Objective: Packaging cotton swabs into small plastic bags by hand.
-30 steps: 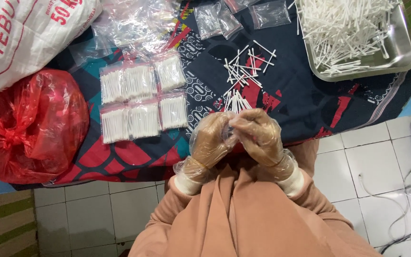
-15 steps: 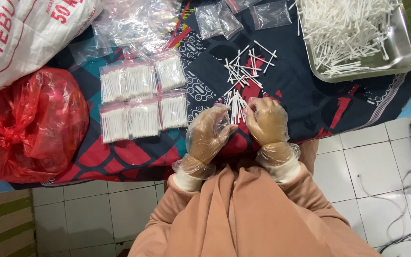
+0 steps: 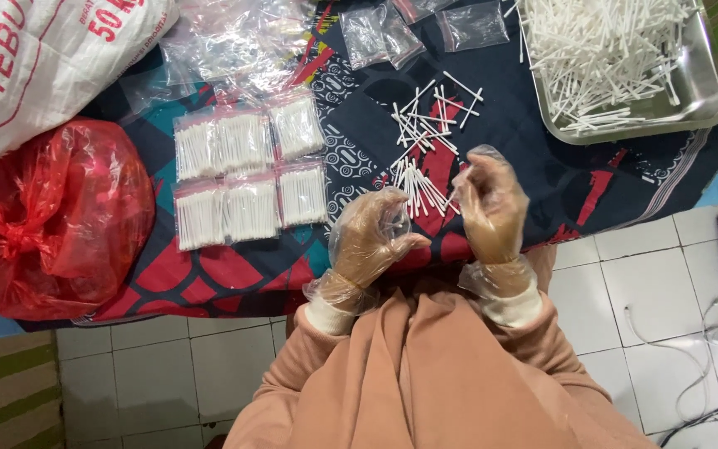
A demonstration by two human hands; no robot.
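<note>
The left hand (image 3: 373, 237), in a clear plastic glove, is curled loosely with thumb out, and I cannot tell whether it pinches anything; the right hand (image 3: 490, 205), gloved too, is raised with fingers bent and slightly apart, holding nothing I can make out. Between and just beyond them a loose pile of white swabs (image 3: 422, 145) lies on the patterned cloth (image 3: 525, 166). Further left sit six filled packets (image 3: 247, 170) in two rows, with empty bags (image 3: 376, 33) above, a steel tray (image 3: 704, 96) of swabs at far right, and a red bag (image 3: 51, 216) and white sack (image 3: 35, 66) at far left.
</note>
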